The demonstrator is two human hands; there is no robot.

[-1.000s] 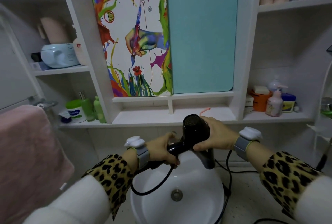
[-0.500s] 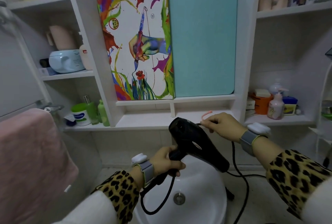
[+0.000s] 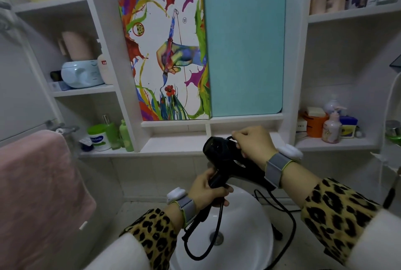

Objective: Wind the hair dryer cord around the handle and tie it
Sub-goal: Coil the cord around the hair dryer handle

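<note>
- Bathroom shelves [image 3: 86, 90] in white fill the far wall, with a pink towel [image 3: 39, 183] hanging at the near left.
- On the left shelves stand a pale blue container [image 3: 80, 73] and, one level lower, a cream tub [image 3: 98, 137] just beside green bottles [image 3: 125, 137].
- A paint-splashed panel [image 3: 167, 53] and a plain teal board [image 3: 245, 53] stand upright side by side in the middle.
- The left hand [image 3: 208, 189], in a grey wristband and leopard-print sleeve, is closed round the handle [image 3: 217, 177] of the black hair dryer [image 3: 223, 152]. Its fingers wrap the handle from the near side.
- The dryer is held in the air above the white sink [image 3: 249, 243]. Its body slants from far left to near right, and its handle points down towards the left hand.
- The cord [image 3: 219, 222] leaves the handle's lower end below the left hand and hangs in a slack loop over the basin. It then trails off to the right across the bench [image 3: 303, 254].
- None of the cord is wound round the handle.
- The right hand [image 3: 253, 144] rests on the far top of the dryer's body. Its fingers are curled and pinch a thin black bit of cord there.
- On the right shelf stand an orange tub [image 3: 314, 124] and a pump bottle [image 3: 331, 127].
</note>
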